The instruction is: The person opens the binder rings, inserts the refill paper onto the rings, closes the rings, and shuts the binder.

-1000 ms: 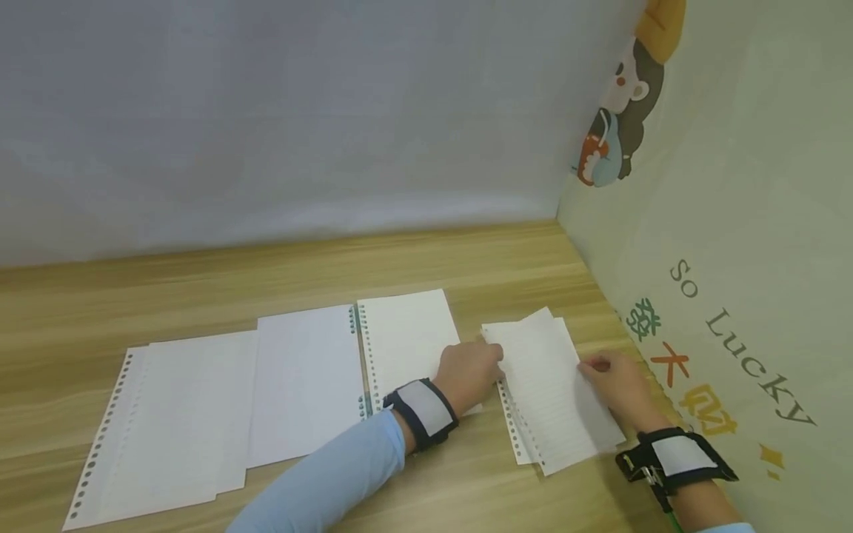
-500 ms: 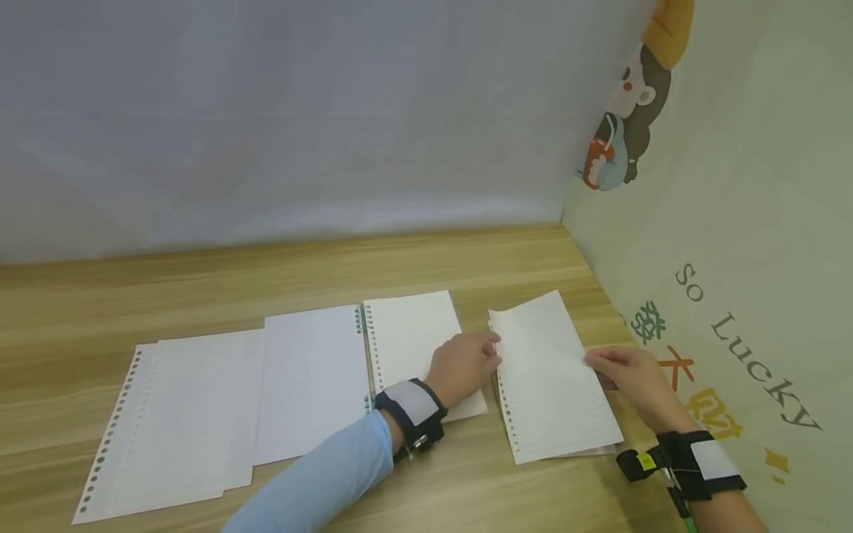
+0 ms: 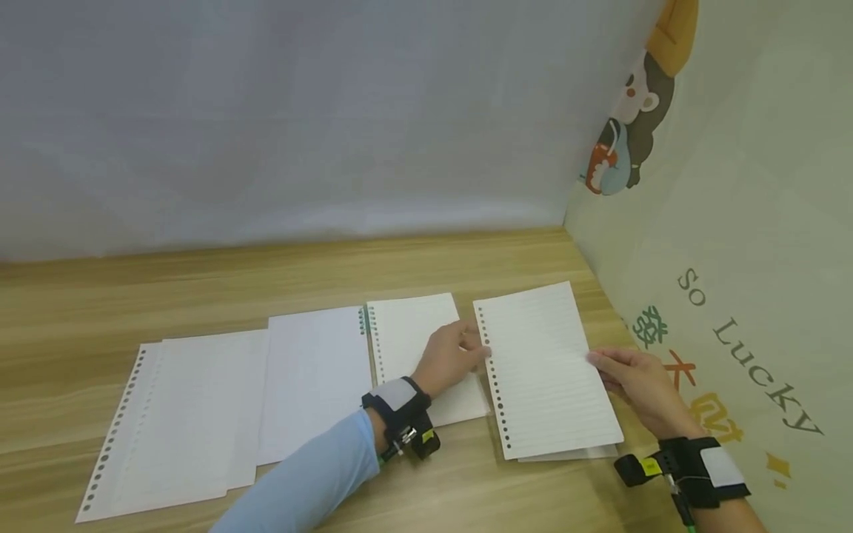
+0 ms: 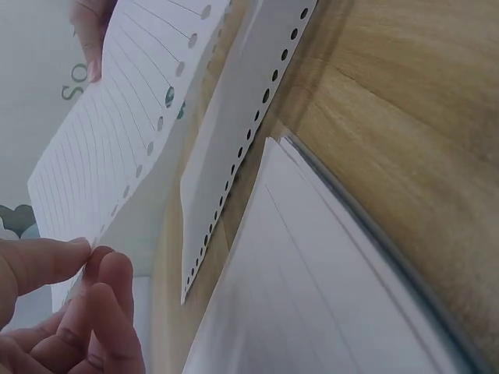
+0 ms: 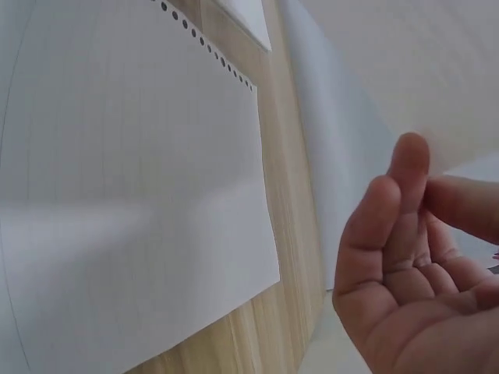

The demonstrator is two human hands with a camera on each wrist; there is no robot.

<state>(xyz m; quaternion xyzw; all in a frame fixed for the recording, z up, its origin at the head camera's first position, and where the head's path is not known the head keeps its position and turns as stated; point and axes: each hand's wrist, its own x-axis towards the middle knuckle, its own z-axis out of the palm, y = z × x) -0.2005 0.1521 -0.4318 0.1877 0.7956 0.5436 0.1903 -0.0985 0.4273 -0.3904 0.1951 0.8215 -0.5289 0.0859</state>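
Observation:
A lined loose-leaf sheet (image 3: 540, 370) with a row of punched holes along its left side is held up off the table. My left hand (image 3: 448, 359) pinches its punched edge between thumb and forefinger, as the left wrist view shows on that same sheet (image 4: 86, 148). At the opposite edge my right hand (image 3: 643, 389) pinches it between thumb and fingers. Underneath, apart from the raised sheet, another punched sheet (image 5: 132, 195) lies on the table. An open spiral notebook (image 3: 413, 318) lies left of the sheet, partly covered by my left hand and wrist.
Overlapping punched sheets (image 3: 186, 414) lie at the left, beside the notebook's left page (image 3: 316, 385). The wooden table (image 3: 426, 488) ends at a grey back wall (image 3: 300, 133) and a printed right wall (image 3: 753, 222), close to my right hand.
The top sheet has been lifted off the lower one and straightened, its punched edge shifting left. My left hand has moved slightly left with it; the lower sheet is now mostly covered in the head view.

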